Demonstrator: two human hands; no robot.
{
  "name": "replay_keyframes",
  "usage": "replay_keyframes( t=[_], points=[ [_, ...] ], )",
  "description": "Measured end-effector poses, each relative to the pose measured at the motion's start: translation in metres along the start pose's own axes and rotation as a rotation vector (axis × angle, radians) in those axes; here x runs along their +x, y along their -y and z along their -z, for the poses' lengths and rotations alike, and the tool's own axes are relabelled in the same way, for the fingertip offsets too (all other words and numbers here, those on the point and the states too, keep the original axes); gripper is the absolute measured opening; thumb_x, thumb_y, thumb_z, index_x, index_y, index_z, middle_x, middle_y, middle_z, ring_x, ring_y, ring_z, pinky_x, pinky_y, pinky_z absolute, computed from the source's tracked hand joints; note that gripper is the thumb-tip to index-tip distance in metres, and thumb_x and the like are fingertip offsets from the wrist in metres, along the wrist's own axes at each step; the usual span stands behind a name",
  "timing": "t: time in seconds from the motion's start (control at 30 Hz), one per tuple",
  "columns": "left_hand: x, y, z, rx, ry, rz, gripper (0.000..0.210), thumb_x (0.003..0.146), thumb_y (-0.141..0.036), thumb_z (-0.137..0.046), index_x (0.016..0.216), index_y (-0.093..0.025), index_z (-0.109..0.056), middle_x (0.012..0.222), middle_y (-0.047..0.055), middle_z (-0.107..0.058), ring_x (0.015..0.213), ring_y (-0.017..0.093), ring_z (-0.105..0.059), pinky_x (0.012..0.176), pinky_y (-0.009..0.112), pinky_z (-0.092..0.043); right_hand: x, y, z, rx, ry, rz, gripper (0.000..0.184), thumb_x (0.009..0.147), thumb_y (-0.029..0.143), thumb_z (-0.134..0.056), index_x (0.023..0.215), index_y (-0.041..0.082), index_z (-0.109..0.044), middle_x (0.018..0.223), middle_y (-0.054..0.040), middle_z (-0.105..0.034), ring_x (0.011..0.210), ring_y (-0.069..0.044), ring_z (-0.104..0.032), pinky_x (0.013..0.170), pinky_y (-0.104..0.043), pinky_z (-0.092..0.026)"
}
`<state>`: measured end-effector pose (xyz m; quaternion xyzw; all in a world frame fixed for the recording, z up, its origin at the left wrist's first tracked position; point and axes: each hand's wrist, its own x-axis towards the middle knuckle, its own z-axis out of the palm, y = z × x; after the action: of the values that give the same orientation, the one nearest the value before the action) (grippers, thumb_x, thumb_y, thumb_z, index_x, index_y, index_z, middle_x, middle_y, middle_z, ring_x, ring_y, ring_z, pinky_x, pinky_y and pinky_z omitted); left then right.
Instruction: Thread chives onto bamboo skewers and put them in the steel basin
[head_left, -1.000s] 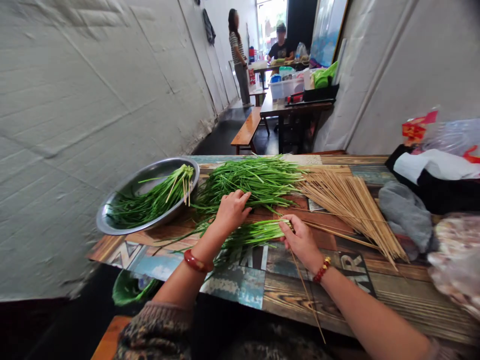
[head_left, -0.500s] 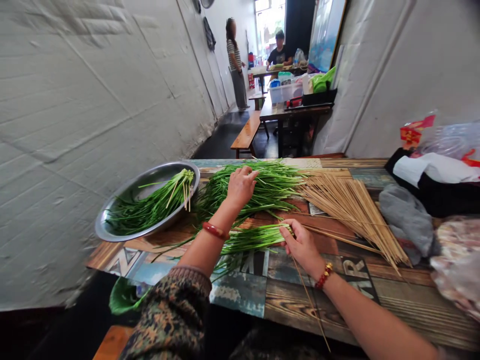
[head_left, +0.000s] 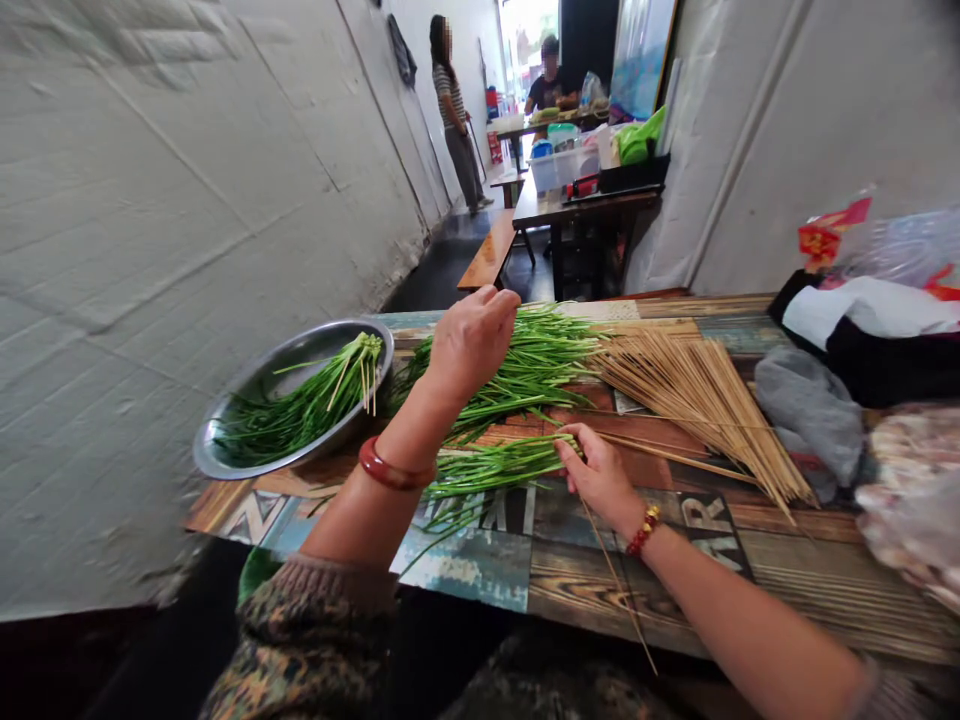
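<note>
My right hand [head_left: 600, 475] is closed around the pale ends of a small bunch of garlic chives [head_left: 499, 462]. A thin bamboo skewer [head_left: 616, 580] slants down from beneath its fingers toward the table's near edge. My left hand [head_left: 478, 340], bent at the wrist, is raised in front of the big pile of chives [head_left: 551, 350]. Its fingers are curled together, and whatever may be between them is hidden. To the left, a metal basin [head_left: 281, 365] holds chives [head_left: 307, 405] whose pale ends are threaded on skewers.
Many bamboo skewers [head_left: 697, 400] lie fanned out on the wooden table [head_left: 825, 590]. Plastic bags [head_left: 814, 405] and a black bag [head_left: 885, 370] sit at the right. Farther back are a bench [head_left: 491, 250], another table [head_left: 577, 205] and two people.
My left hand has lifted off the chive pile and come nearer to me. My right hand keeps its hold on the bunch. The view has shifted slightly.
</note>
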<state>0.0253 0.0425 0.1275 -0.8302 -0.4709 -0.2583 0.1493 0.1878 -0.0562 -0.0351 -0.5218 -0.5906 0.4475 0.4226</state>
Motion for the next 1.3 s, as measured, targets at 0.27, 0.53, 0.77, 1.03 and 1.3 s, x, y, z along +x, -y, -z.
replay_keyframes(
  t=[0.27, 0.53, 0.77, 1.03, 1.3],
  points=[
    [-0.033, 0.007, -0.032, 0.193, 0.374, 0.076, 0.022, 0.093, -0.028, -0.042, 0.096, -0.019, -0.062, 0.091, 0.007, -0.063, 0.08, 0.019, -0.06, 0.067, 0.028, -0.043, 0.001, 0.0, -0.001, 0.054, 0.012, 0.009, 0.029, 0.089, 0.043, -0.046, 0.099, 0.018, -0.056, 0.06, 0.0033, -0.058, 0.04, -0.01, -0.053, 0.039, -0.02, -0.039],
    [-0.064, 0.029, -0.051, 0.191, 0.52, 0.005, 0.015, 0.083, -0.022, -0.056, 0.093, -0.022, -0.066, 0.099, 0.006, -0.061, 0.091, 0.021, -0.06, 0.071, 0.029, -0.046, 0.002, 0.0, -0.001, 0.04, 0.012, 0.01, 0.029, 0.089, 0.044, -0.046, 0.1, 0.019, -0.056, 0.06, 0.0036, -0.058, 0.04, -0.01, -0.053, 0.039, -0.02, -0.039],
    [-0.054, 0.034, -0.062, -0.058, 0.299, 0.113, 0.012, 0.084, -0.026, -0.058, 0.084, -0.021, -0.069, 0.094, 0.005, -0.065, 0.09, 0.017, -0.059, 0.081, 0.029, -0.045, 0.002, 0.0, -0.002, 0.064, 0.02, 0.001, 0.028, 0.089, 0.044, -0.047, 0.098, 0.02, -0.056, 0.063, 0.003, -0.059, 0.043, -0.011, -0.057, 0.038, -0.019, -0.04],
    [-0.027, 0.015, -0.06, -0.194, 0.275, 0.092, 0.016, 0.088, -0.029, -0.055, 0.085, -0.019, -0.067, 0.083, 0.002, -0.071, 0.083, 0.017, -0.059, 0.081, 0.029, -0.042, 0.002, 0.003, 0.0, 0.026, 0.025, 0.021, 0.026, 0.09, 0.042, -0.046, 0.097, 0.019, -0.056, 0.058, 0.0042, -0.058, 0.042, -0.011, -0.056, 0.042, -0.02, -0.041],
    [-0.016, -0.014, -0.088, -0.029, 0.466, 0.109, 0.02, 0.093, -0.03, -0.044, 0.095, -0.02, -0.062, 0.091, 0.005, -0.069, 0.084, 0.018, -0.062, 0.073, 0.028, -0.044, 0.003, 0.0, -0.002, 0.024, 0.018, 0.025, 0.026, 0.089, 0.042, -0.046, 0.098, 0.019, -0.055, 0.056, 0.0048, -0.058, 0.042, -0.011, -0.056, 0.044, -0.021, -0.043]
  ],
)
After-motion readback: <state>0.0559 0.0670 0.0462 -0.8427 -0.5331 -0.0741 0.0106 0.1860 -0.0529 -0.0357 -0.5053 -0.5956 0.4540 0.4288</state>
